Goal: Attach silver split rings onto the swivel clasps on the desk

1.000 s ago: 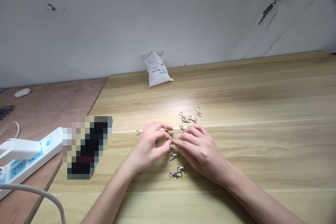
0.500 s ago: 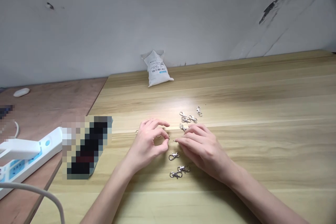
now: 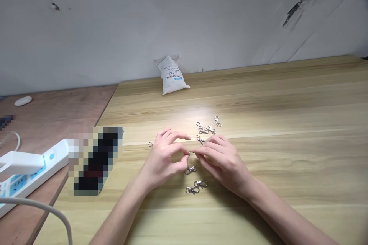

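Middle of frame: left hand (image 3: 165, 157) and right hand (image 3: 223, 159) are both pinching one tiny clasp (image 3: 190, 152) just over the table (image 3: 287, 153) | near clasps (image 3: 193, 189) are lying below, maybe done | loose clasps (image 3: 205, 129) are waiting above.

Wooden table (image 3: 287, 141) bears clasps (image 3: 205, 129), bag (image 3: 171, 74), perhaps ring (image 3: 150, 144).
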Demonstrator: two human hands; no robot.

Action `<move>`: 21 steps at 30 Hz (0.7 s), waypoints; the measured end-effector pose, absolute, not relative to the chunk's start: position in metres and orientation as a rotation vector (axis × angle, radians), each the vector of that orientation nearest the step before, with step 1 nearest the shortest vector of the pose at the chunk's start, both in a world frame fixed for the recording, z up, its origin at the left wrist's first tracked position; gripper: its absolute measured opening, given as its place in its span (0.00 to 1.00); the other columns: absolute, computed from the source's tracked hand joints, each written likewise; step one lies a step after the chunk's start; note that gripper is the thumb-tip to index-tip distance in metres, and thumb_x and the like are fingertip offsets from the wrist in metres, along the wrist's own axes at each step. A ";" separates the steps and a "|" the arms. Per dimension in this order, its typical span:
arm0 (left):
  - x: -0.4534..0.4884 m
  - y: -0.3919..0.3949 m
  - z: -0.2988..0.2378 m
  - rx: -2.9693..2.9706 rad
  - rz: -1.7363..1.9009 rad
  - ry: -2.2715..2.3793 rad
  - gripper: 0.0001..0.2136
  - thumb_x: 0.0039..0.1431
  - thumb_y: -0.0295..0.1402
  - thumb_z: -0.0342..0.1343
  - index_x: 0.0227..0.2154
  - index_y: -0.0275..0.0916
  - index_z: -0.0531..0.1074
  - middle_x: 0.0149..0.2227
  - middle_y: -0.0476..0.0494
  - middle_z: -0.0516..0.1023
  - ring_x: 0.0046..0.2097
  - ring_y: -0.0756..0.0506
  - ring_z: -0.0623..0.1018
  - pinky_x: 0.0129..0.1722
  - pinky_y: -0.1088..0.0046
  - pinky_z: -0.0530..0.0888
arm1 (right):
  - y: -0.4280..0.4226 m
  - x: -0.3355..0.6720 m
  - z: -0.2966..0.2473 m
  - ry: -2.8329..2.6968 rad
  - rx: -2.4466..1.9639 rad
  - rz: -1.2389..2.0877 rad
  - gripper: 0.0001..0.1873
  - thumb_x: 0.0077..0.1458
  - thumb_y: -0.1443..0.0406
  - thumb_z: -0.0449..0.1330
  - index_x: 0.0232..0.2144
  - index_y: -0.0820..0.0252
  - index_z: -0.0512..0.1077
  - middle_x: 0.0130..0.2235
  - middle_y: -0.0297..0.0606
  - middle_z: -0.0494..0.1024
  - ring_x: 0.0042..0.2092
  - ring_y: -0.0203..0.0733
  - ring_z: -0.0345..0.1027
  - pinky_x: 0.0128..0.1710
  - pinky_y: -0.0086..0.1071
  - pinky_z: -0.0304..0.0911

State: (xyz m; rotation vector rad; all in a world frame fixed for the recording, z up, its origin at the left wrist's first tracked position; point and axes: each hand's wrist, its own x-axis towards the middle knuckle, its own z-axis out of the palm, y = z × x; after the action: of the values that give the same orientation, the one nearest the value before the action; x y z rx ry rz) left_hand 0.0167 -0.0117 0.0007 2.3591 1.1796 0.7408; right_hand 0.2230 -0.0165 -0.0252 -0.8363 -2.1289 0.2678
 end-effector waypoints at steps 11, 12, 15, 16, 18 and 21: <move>0.019 -0.011 0.001 2.400 0.749 1.139 0.05 0.54 0.24 0.58 0.29 0.42 0.72 0.49 0.51 0.75 0.50 0.46 0.72 0.59 0.58 0.58 | -0.017 0.223 -0.026 -2.111 -0.835 0.316 0.07 0.61 0.73 0.55 0.39 0.61 0.73 0.28 0.35 0.75 0.33 0.39 0.60 0.36 0.34 0.56; 0.019 -0.011 0.001 2.403 0.752 1.138 0.05 0.54 0.24 0.58 0.29 0.42 0.72 0.49 0.51 0.75 0.50 0.46 0.72 0.59 0.58 0.58 | -0.017 0.223 -0.026 -2.109 -0.832 0.322 0.07 0.60 0.73 0.55 0.39 0.61 0.73 0.28 0.35 0.75 0.33 0.39 0.59 0.36 0.34 0.56; 0.018 -0.011 0.000 2.406 0.765 1.148 0.05 0.54 0.24 0.58 0.29 0.42 0.72 0.49 0.51 0.75 0.50 0.46 0.73 0.59 0.58 0.58 | -0.017 0.223 -0.025 -2.103 -0.834 0.327 0.08 0.61 0.73 0.55 0.40 0.60 0.73 0.29 0.35 0.75 0.33 0.39 0.60 0.36 0.34 0.56; 0.018 -0.011 0.000 2.406 0.769 1.152 0.05 0.54 0.24 0.58 0.29 0.42 0.72 0.49 0.51 0.75 0.50 0.46 0.73 0.59 0.58 0.57 | -0.017 0.224 -0.025 -2.101 -0.839 0.326 0.08 0.61 0.73 0.55 0.40 0.60 0.73 0.28 0.36 0.75 0.33 0.39 0.60 0.36 0.34 0.56; 0.017 -0.011 0.000 2.401 0.773 1.165 0.05 0.54 0.24 0.58 0.29 0.42 0.72 0.49 0.51 0.75 0.49 0.46 0.73 0.59 0.58 0.57 | -0.017 0.224 -0.025 -2.100 -0.845 0.323 0.09 0.61 0.73 0.55 0.39 0.60 0.73 0.28 0.36 0.75 0.33 0.39 0.60 0.36 0.34 0.56; 0.016 -0.011 0.001 2.392 0.762 1.179 0.06 0.54 0.24 0.57 0.29 0.42 0.72 0.48 0.50 0.75 0.49 0.46 0.73 0.59 0.58 0.57 | -0.017 0.224 -0.025 -2.101 -0.847 0.321 0.09 0.61 0.72 0.55 0.39 0.60 0.73 0.28 0.36 0.75 0.33 0.39 0.61 0.36 0.34 0.57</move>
State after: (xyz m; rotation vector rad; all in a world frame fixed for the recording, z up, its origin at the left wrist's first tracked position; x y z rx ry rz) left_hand 0.0165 -0.0108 0.0010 2.3918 1.1787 0.7621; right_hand 0.2244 -0.0171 -0.0246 -0.8466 -2.1005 0.3211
